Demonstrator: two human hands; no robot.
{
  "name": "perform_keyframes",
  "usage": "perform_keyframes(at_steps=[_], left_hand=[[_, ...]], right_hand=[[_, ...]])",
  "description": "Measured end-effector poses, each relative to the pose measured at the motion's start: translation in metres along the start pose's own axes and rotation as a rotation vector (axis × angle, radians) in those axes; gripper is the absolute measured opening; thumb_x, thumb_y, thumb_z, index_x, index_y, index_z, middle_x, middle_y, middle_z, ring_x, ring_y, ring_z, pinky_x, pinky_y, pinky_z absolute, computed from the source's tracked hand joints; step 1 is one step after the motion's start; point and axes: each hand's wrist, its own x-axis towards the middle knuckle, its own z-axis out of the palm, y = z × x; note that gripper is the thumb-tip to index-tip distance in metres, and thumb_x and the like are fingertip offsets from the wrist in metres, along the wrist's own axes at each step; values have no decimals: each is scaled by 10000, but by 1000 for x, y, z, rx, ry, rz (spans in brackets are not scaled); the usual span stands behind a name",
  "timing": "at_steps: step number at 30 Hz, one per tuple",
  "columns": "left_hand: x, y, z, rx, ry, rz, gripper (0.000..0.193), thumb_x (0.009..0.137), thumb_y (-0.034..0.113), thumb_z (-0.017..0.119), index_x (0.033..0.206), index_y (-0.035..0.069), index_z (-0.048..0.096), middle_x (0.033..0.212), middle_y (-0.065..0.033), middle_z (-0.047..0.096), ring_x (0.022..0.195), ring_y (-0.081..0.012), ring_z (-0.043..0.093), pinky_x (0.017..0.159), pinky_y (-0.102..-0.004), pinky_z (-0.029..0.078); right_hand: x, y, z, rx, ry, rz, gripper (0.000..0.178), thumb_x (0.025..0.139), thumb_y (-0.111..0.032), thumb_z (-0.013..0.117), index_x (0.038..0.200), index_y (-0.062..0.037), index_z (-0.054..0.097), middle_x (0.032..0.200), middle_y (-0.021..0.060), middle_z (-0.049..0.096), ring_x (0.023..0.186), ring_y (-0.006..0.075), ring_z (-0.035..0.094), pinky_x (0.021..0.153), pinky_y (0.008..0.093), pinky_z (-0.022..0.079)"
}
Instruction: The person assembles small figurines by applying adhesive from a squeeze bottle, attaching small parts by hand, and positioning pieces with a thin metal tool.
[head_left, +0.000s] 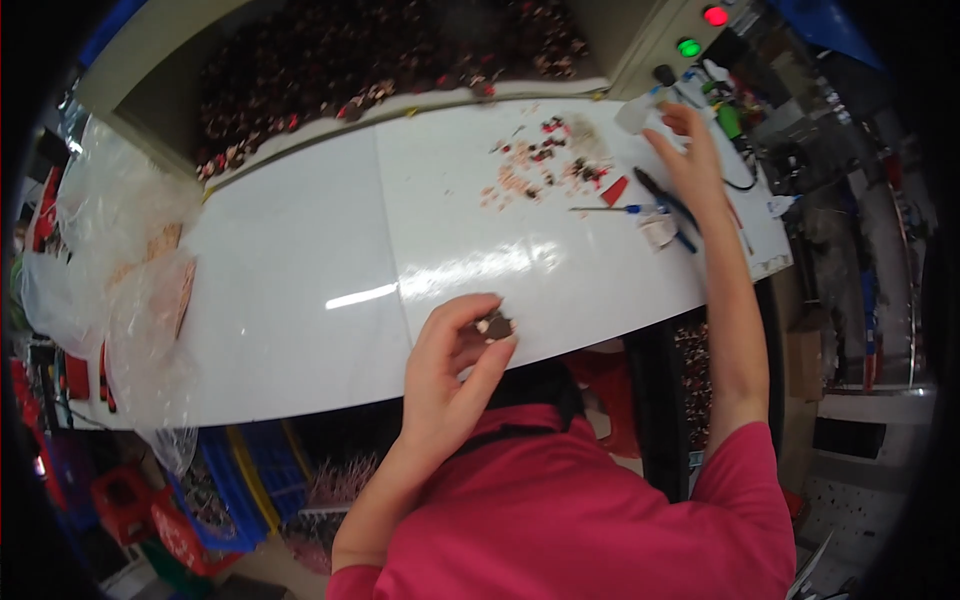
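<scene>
My left hand [450, 365] is closed over the front part of the white table. Between its thumb and fingers it grips a small dark round part [497, 326] with pale pinkish bits at its edge. My right hand [690, 155] reaches to the far right of the table, thumb and fingers curved and apart. Close to its fingertips is a small translucent container [633, 114]; whether they touch it I cannot tell. Nearer than this hand lie a screwdriver with a blue handle [632, 209] and a dark pen-like tool [665, 198].
Loose small pink, red and black pieces [530, 175] lie scattered before the right hand. At the back, a wide bay [400, 60] holds a heap of small dark parts. Clear plastic bags [140, 290] cover the table's left end. Red and green lamps [688, 47] sit at upper right.
</scene>
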Motion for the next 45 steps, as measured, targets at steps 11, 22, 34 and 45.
perform_keyframes(at_steps=[11,22,34,45], left_hand=[[-5,3,6,13,-7,-2,312,882,35,588,1181,9,502,1056,-69,527,930,-126,587,784,-246,509],[-7,-1,11,184,23,71,291,878,46,591,1158,-1,529,1049,-74,529,871,-109,575,761,-245,522],[-2,7,26,192,17,-19,278,888,53,582,1161,16,546,1031,-48,541,867,-92,565,752,-226,505],[-2,-8,54,296,6,57,314,959,157,500,1209,-29,457,1141,-108,506,1011,-158,530,820,-265,489]], right_hand=[[-150,-168,18,734,-340,-206,479,696,5,709,1105,-50,466,1057,112,495,953,265,513,783,329,475],[-159,-169,28,775,-170,-214,455,681,26,707,1065,-41,474,1000,105,518,899,260,524,752,328,468],[-154,-162,18,838,-174,-164,390,679,29,687,1000,-36,474,971,115,495,872,272,505,751,339,457],[-153,-132,-3,986,-154,-211,323,684,3,634,917,-48,417,892,110,433,814,278,460,704,353,410]])
